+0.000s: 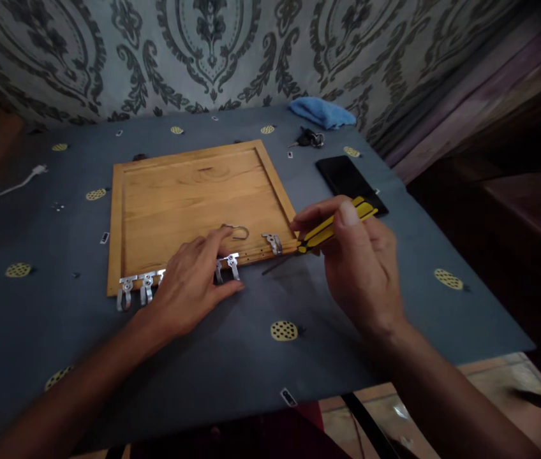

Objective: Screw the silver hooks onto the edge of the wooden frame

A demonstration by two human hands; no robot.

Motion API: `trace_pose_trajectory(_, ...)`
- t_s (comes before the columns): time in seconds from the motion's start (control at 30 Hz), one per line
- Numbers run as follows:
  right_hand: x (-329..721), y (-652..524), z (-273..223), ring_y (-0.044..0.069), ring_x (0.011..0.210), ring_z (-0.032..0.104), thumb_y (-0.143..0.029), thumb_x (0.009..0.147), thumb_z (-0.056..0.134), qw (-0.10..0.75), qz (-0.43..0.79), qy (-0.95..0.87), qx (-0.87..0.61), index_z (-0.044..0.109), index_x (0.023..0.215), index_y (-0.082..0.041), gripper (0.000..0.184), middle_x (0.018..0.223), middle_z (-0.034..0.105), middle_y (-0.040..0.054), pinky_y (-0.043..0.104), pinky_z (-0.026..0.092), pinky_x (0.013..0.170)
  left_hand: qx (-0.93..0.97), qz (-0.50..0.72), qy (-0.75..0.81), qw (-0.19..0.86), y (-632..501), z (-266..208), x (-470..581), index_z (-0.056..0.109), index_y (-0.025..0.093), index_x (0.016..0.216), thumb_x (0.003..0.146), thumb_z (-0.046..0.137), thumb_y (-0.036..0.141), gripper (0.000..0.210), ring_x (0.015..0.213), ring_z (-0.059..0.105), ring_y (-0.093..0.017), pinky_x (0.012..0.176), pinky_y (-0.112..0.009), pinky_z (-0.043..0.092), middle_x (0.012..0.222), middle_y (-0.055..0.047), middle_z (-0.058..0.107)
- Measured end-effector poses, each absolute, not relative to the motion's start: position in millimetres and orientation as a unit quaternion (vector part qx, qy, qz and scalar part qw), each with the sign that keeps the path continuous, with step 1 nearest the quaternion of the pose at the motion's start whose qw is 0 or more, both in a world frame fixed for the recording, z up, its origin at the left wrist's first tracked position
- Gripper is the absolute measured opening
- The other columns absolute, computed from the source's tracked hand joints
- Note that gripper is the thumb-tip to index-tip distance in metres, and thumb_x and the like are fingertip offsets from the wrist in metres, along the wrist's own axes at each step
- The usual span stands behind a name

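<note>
A framed wooden board (189,197) lies on the table, with metal hooks along its near edge. My left hand (194,277) rests over that edge, its fingers on the board and its thumb stretched out in front. Just beyond its fingertips is a loose metal hook (240,233); whether they touch it I cannot tell. Two fixed hooks (147,287) show left of the hand, and others (232,264) partly behind it. Farther right, another hook (273,243) sits by small holes in the edge. My right hand (363,268) grips a yellow-handled screwdriver (321,236), its shaft pointing left.
On the blue-grey table cover (232,370) lie a black phone (349,182), a bunch of keys (306,138) and a blue cloth (323,113). A white cable (7,190) runs along the left. Tiny screws (59,206) lie left of the board. A patterned wall covering (213,51) rises behind.
</note>
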State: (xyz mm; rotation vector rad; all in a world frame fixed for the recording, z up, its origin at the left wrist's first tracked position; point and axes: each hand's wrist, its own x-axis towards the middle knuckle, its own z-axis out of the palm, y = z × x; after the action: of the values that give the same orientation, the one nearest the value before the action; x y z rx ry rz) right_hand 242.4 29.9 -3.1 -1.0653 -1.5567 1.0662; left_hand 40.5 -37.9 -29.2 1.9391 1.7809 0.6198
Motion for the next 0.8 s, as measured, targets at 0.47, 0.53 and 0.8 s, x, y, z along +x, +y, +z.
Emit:
trace_pose_trajectory(0.47, 258, 36, -15, 0.011, 0.051, 0.037, -0.057, 0.079, 0.072, 0.313, 0.504, -0.63, -0.502, 0.059, 0.071, -0.022, 0.039, 0.057, 0.045, -0.0043, 0.027, 0.03, 0.048, 0.706, 0.222, 0.639, 0.209, -37, -29, 40, 0.041, 0.023, 0.136, 0.077, 0.081, 0.026, 0.071, 0.107, 0.065, -0.031, 0.093, -0.05, 0.052, 0.113, -0.007, 0.07)
trace_pose_trajectory(0.53, 259, 38, -21, 0.011, 0.055, 0.041, -0.055, 0.073, 0.077, 0.306, 0.494, -0.634, -0.51, 0.061, 0.078, -0.021, 0.038, 0.064, 0.051, -0.0032, 0.027, 0.033, 0.049, 0.704, 0.225, 0.64, 0.209, -37, -30, 40, 0.042, 0.024, 0.135, 0.076, 0.081, 0.024, 0.071, 0.109, 0.065, -0.031, 0.093, -0.05, 0.052, 0.113, -0.007, 0.07)
trace_pose_trajectory(0.8, 256, 43, -41, 0.011, 0.054, 0.045, -0.049, 0.073, 0.075, 0.257, 0.511, -0.652, -0.498, 0.058, 0.082, -0.02, 0.035, 0.07, 0.055, -0.0028, 0.028, 0.038, 0.052, 0.703, 0.235, 0.641, 0.2, -38, -35, 40, 0.042, 0.024, 0.136, 0.075, 0.083, 0.025, 0.073, 0.107, 0.065, -0.031, 0.093, -0.049, 0.052, 0.113, -0.007, 0.07)
